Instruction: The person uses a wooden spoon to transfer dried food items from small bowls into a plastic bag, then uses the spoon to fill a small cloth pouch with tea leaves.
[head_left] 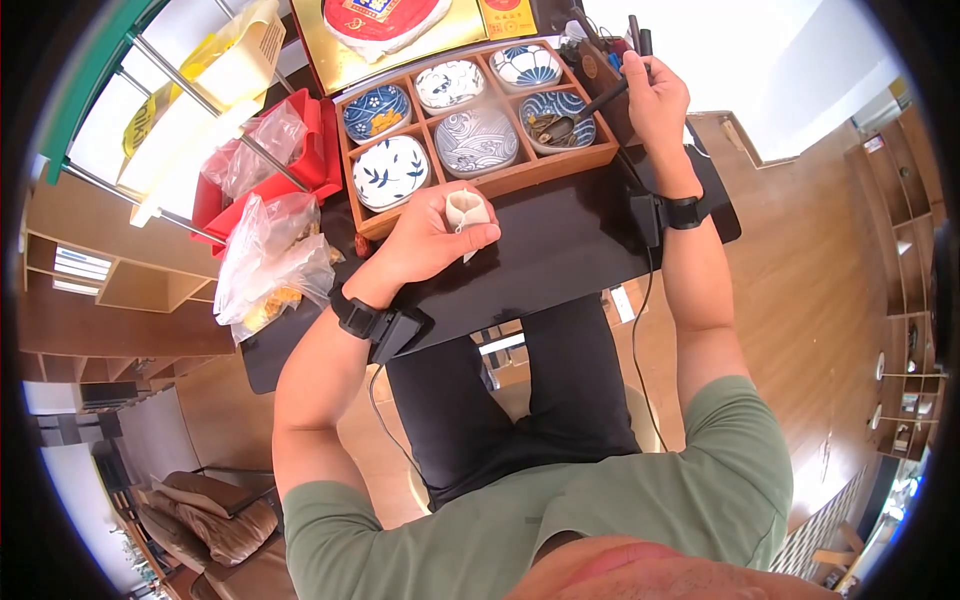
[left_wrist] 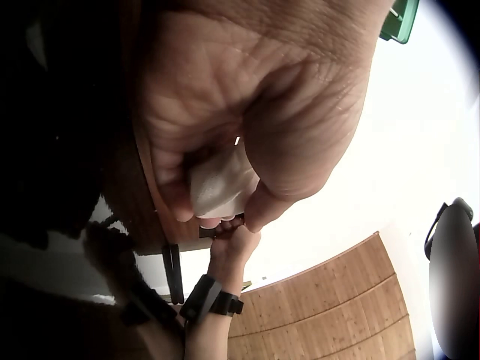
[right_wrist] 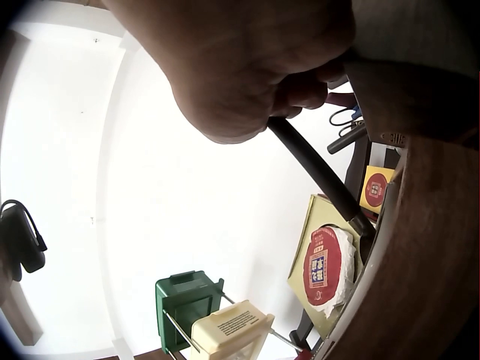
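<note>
My left hand (head_left: 425, 240) grips a small off-white drawstring pouch (head_left: 466, 210) over the front edge of the wooden compartment box (head_left: 520, 180). The pouch's mouth faces up and a thin string hangs from it. In the left wrist view, thumb and fingers pinch the pouch (left_wrist: 221, 186) from both sides. At the right, my right hand (head_left: 657, 108) holds a spoon by its long dark handle (right_wrist: 311, 161). The spoon's head (head_left: 562, 128) dips into a blue-patterned bowl (head_left: 583, 130) with brown dried pieces in it.
Other patterned bowls sit in the box, one holding something orange (head_left: 384, 122). Behind lies a red-wrapped round cake (head_left: 385, 25) on a gold tray. At the left are a red bin (head_left: 325, 150), plastic bags (head_left: 270, 260) and a metal rack. Cables hang from both wrists.
</note>
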